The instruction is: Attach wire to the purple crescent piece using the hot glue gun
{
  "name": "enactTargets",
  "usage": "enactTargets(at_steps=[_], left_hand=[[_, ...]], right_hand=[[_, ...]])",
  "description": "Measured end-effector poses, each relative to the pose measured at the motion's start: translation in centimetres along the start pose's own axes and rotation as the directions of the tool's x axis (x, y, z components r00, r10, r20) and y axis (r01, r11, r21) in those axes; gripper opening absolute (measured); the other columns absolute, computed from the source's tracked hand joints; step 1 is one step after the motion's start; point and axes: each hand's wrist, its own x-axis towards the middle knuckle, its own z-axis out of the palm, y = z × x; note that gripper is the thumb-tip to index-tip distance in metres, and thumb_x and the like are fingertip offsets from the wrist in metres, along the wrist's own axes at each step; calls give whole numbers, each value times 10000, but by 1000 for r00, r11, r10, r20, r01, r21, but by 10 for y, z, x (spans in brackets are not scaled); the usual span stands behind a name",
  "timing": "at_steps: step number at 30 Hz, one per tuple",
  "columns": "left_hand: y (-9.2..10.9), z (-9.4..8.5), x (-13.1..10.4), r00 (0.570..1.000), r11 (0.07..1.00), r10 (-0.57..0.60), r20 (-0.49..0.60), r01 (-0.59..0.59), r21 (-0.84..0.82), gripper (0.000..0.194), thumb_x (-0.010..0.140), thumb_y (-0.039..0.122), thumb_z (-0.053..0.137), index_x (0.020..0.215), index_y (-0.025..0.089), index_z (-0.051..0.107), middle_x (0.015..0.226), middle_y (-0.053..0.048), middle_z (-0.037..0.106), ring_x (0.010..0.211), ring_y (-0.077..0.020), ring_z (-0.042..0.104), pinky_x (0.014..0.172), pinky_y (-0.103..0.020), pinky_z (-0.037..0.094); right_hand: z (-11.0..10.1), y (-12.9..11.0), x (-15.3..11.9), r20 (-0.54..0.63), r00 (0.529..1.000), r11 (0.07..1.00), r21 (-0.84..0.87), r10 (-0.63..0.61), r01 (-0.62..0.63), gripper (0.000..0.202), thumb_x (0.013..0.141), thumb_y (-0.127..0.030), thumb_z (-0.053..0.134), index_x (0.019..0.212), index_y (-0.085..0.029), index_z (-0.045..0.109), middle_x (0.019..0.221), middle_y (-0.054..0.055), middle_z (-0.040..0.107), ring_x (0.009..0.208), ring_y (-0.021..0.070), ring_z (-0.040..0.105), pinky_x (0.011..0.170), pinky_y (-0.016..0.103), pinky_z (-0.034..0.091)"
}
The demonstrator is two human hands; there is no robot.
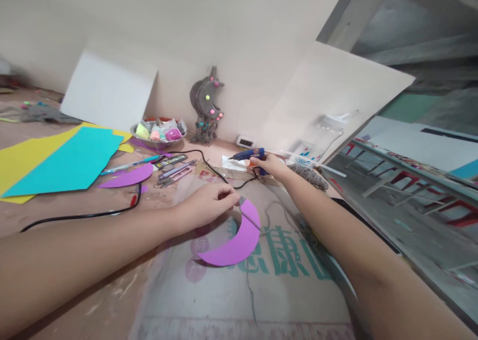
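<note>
While the left hand [220,198] pinches the upper tip of a purple crescent [248,235] between thumb and fingers, the right hand [274,166] is closed around a blue glue gun [249,154] near the centre of the view, its nozzle pointing towards nine o'clock; the crescent lies at six o'clock from the gun, its free tip reaching towards seven, with grey yarn [249,215] wrapped at the pinched end and a strand crossing its face; beneath it is a printed plastic sheet [239,300] with green characters; a small white paper [233,163] sits just under the nozzle

At nine o'clock are pens [174,174], a purple cut piece [129,175] and, farther out, a turquoise sheet [70,163] overlapping yellow sheets [22,156]; a metal bowl [159,142] holding colourful packets stands towards ten, with a white board [108,88] leaning behind and beyond it; a grey moon ornament [206,101] dotted with coloured balls stands against the wall at eleven; a clear bottle [330,131] is towards two, and a grey yarn bundle [308,176] lies at three, beside the right forearm
</note>
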Motion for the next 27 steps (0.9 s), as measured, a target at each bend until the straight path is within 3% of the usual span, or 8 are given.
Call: enactTargets(at_steps=[8, 12, 14, 16, 18, 20, 23, 27], left_hand=[[2, -1, 0, 998, 998, 47, -34, -46, 35, 306, 837, 388, 412, 632, 174, 491, 580, 26, 497, 555, -121, 475, 497, -220, 320], [3, -2, 0, 999, 999, 40, -34, -40, -1, 315, 844, 395, 402, 644, 174, 502, 571, 26, 501, 542, -119, 472, 503, -223, 331], [5, -2, -1, 998, 999, 48, -42, -48, -6, 310, 846, 387, 405, 648, 172, 511, 580, 25, 505, 548, -116, 470, 508, -221, 334], [8, -3, -2, 997, 998, 56, -62, -57, -8, 302, 845, 380, 414, 648, 174, 510, 590, 23, 500, 557, -116, 464, 506, -218, 332], [10, -4, -3, 996, 999, 39, -76, -41, -23, 297, 848, 387, 415, 653, 179, 498, 590, 23, 484, 549, -116, 452, 492, -216, 329], [11, -5, -3, 996, 999, 10, -88, -13, -40, 298, 849, 401, 416, 657, 183, 482, 587, 26, 469, 535, -114, 441, 476, -212, 325], [12, -4, -4, 996, 999, -5, -85, 2, -33, 300, 850, 399, 418, 652, 180, 474, 593, 31, 465, 540, -109, 442, 484, -207, 330], [14, -4, -4, 998, 1000, -27, -65, 27, 1, 316, 842, 388, 428, 608, 177, 459, 554, 38, 442, 499, -99, 430, 462, -208, 309]], right_hand=[[-31, -1, -48, -123, 987, 986, -142, -105, 87, 299, 787, -377, 588, 921, -114, 638, 929, 121, 675, 821, 210, 611, 750, 319, 443], [-37, -19, -97, -138, 981, 985, -130, -133, 115, 302, 825, -450, 521, 856, -154, 578, 809, 60, 658, 666, 152, 585, 642, 283, 454], [-36, -31, -122, 34, 996, 985, 154, -84, 77, 325, 853, -480, 465, 913, -169, 537, 872, 57, 666, 495, 93, 534, 496, 247, 441], [-33, -43, -142, 264, 965, 925, 368, -5, -96, 372, 841, -496, 477, 1068, -201, 482, 1012, 73, 656, 413, 74, 519, 392, 241, 426], [-29, -52, -157, 428, 904, 877, 432, 5, -209, 461, 810, -475, 539, 1187, -237, 420, 1079, 74, 633, 413, 79, 547, 368, 245, 436], [-27, -56, -164, 476, 880, 880, 416, 3, -229, 504, 796, -439, 578, 1227, -245, 399, 927, 29, 654, 425, 89, 552, 380, 238, 436], [-28, -57, -166, 393, 919, 963, 262, -44, -66, 342, 803, -420, 583, 1079, -225, 534, 576, -64, 537, 431, 91, 480, 398, 212, 359], [-31, -57, -165, 187, 965, 982, 85, -183, 170, 233, 845, -399, 529, 760, -205, 626, 641, -18, 586, 583, 115, 509, 518, 232, 377]])
